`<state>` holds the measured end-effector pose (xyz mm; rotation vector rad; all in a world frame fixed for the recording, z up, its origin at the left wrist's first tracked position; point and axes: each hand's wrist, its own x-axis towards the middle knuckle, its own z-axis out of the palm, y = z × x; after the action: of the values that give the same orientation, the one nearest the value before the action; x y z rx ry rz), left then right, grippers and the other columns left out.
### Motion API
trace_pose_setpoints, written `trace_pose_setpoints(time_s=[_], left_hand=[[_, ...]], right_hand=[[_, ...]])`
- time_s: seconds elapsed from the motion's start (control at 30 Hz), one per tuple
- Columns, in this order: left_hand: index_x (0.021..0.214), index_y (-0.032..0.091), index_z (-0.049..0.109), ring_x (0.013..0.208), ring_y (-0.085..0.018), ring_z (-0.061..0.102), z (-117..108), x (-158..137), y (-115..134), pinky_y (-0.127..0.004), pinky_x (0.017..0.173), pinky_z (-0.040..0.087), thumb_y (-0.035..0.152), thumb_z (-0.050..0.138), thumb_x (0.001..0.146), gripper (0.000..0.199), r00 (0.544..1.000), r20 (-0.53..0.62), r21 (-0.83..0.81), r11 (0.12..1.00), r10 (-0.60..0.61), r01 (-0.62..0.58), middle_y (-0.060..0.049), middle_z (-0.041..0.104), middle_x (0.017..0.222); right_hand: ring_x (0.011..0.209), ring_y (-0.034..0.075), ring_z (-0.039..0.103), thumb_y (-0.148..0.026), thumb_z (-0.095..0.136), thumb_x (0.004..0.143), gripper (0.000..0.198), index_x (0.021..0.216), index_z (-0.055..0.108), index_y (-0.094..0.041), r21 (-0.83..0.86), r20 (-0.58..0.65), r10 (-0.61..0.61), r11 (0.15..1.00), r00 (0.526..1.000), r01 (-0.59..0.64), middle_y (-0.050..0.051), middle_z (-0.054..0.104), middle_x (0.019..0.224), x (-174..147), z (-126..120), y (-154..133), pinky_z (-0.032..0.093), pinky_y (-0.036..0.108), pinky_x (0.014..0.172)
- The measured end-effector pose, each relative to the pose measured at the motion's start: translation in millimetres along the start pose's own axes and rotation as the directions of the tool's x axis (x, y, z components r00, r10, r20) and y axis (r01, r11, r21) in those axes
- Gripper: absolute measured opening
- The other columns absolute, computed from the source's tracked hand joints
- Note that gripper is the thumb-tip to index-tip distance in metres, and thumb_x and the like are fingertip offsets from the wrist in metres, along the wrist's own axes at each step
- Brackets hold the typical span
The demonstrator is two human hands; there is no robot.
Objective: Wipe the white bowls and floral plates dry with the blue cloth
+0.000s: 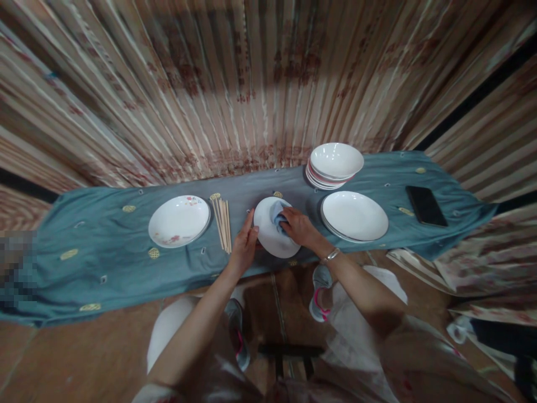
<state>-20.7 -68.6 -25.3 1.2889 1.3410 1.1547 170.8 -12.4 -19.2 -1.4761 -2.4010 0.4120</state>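
A white plate [268,238] is in front of me at the middle of the cloth-covered table. My left hand [244,246] grips its left rim, thumb on the near face and the other fingers along the edge. Bunched in my right hand [300,226] is a light blue cloth [277,215], pressed against the plate's surface. The right fingers are closed around the cloth, and part of it is hidden beneath them. Just left of my left hand lie several wooden chopsticks [224,224], side by side.
On the left sit stacked plates with a floral pattern [179,221]. To the right are stacked white plates [354,215], with a stack of bowls [335,162] behind them. A black phone [426,206] lies near the right end of the teal tablecloth [126,268]. Curtains [260,112] hang behind.
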Motion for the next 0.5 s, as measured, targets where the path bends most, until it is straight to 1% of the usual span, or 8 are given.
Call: trace_pose_setpoints(time_s=[0.1,0.23,0.3,0.37,0.5], left_hand=[[0.147,0.026,0.044,0.122,-0.027,0.057,0.8,0.6,0.7,-0.041,0.096,0.054,0.051,0.053,0.090,0.063,1.000,-0.020,-0.028,1.000,-0.007,0.006,-0.007,0.058,0.140],[0.148,0.025,0.044,0.112,-0.027,0.062,1.8,1.4,0.7,-0.043,0.087,0.059,0.053,0.055,0.088,0.066,0.998,-0.019,-0.077,0.996,-0.053,0.051,-0.007,0.060,0.136],[0.147,0.026,0.045,0.114,-0.027,0.061,1.6,1.9,0.5,-0.042,0.089,0.058,0.053,0.056,0.088,0.066,0.999,-0.022,-0.065,0.997,-0.042,0.041,-0.007,0.061,0.136],[0.146,0.026,0.046,0.121,-0.027,0.058,1.3,2.7,0.0,-0.042,0.095,0.055,0.052,0.055,0.089,0.064,0.999,-0.028,-0.042,0.999,-0.017,0.016,-0.006,0.060,0.138],[0.146,0.024,0.046,0.130,-0.026,0.052,1.0,5.1,-1.7,-0.043,0.104,0.049,0.049,0.053,0.091,0.061,1.000,-0.025,-0.011,1.000,0.014,-0.014,-0.006,0.057,0.141]], right_hand=[[0.107,0.025,0.063,-0.015,0.052,0.093,0.022,0.112,0.060,-0.010,-0.078,0.095,0.041,0.996,0.995,-0.034,0.017,0.066,0.114,-8.5,-8.3,1.5,0.047,0.035,0.094],[0.102,0.024,0.066,-0.018,0.058,0.091,0.018,0.106,0.063,-0.010,-0.100,0.209,0.031,0.995,0.977,-0.010,0.015,0.070,0.107,-21.4,-12.5,5.7,0.046,0.032,0.088],[0.100,0.022,0.066,-0.019,0.060,0.090,0.018,0.105,0.064,-0.010,-0.061,0.238,-0.002,0.998,0.971,0.016,0.013,0.071,0.103,-27.0,-12.5,5.6,0.045,0.030,0.086],[0.098,0.021,0.067,-0.019,0.062,0.089,0.018,0.104,0.065,-0.012,0.005,0.244,-0.046,0.999,0.969,0.046,0.011,0.071,0.101,-31.6,-12.0,2.4,0.044,0.029,0.084],[0.095,0.019,0.066,-0.018,0.063,0.088,0.015,0.102,0.066,-0.015,0.133,0.215,-0.158,0.982,0.964,0.131,0.008,0.070,0.100,-35.8,-11.9,-10.8,0.044,0.027,0.084]])
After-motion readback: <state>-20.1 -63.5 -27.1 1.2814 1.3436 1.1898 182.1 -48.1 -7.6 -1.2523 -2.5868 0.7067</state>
